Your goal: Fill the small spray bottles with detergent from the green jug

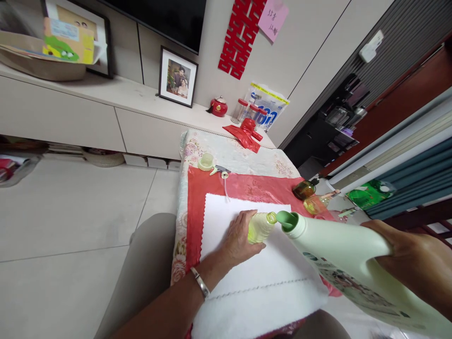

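Observation:
My left hand [243,239] is wrapped round a small clear yellow-green bottle [260,227], tilted with its open neck facing right. In my right hand [406,249] is the handle of a big pale green detergent jug [348,256], tipped on its side. The jug's green spout [286,219] is right at the bottle's mouth; I cannot tell whether liquid is flowing. Under both lies a white cloth [247,273] with a zigzag edge. Beyond it are a spray trigger head [222,170] with its dip tube and a pale green cap [205,162].
A red plastic sheet [197,188] covers part of the flowered tablecloth [247,155]. At the right edge stand a dark amber bottle [304,189] and a yellowish spray bottle [318,204]. Behind, a low cabinet [141,101] carries red-lidded jars [239,111] and a photo frame [177,77].

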Tool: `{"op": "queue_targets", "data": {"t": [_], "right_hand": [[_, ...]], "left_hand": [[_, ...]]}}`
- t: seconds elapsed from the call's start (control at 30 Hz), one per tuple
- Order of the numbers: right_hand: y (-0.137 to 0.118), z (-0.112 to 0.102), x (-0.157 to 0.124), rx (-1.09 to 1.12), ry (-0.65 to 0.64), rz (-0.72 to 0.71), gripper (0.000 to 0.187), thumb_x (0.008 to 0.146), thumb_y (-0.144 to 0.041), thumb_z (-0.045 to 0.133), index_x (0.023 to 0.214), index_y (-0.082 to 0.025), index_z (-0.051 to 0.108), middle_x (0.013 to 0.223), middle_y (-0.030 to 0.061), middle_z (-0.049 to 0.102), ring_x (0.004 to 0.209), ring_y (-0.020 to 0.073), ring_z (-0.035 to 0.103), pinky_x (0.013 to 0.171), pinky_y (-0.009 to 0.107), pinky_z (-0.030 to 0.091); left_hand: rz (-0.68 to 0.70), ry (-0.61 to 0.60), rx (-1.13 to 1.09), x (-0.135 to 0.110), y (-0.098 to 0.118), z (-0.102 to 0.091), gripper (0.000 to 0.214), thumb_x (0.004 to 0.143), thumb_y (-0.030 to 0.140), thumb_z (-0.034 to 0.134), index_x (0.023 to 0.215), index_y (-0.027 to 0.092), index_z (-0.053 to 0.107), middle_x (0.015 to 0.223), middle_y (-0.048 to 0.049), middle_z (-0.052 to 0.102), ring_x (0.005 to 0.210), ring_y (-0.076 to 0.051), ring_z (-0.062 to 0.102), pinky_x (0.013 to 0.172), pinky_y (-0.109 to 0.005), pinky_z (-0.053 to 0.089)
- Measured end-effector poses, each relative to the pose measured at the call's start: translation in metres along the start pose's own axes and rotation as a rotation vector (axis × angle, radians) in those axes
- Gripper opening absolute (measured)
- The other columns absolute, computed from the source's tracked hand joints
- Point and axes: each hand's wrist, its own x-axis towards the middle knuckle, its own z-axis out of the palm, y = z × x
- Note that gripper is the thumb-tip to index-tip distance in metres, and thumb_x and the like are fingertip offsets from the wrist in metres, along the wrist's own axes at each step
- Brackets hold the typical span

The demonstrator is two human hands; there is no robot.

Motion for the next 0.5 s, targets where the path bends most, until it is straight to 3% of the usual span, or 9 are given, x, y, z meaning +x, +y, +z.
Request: {"op": "queue_targets", "data": {"t": [0.5], "right_hand": [[-0.01,-0.007,-0.003,-0.077,0.016,0.012,0.037,0.062,-0.031,0.053,0.096,-0.039,0.065,0.068,-0.0039,0.072,0.065,0.0257,0.071,0.054,0.033,0.045]], "left_hand": [[0.009,0.0,0.007,0.0,-0.001,0.001,0.089,0.062,0.017,0.082,0.139,0.027,0.037,0.135,-0.0101,0.052,0.125,-0.034,0.052,0.107,-0.055,0.043]]}}
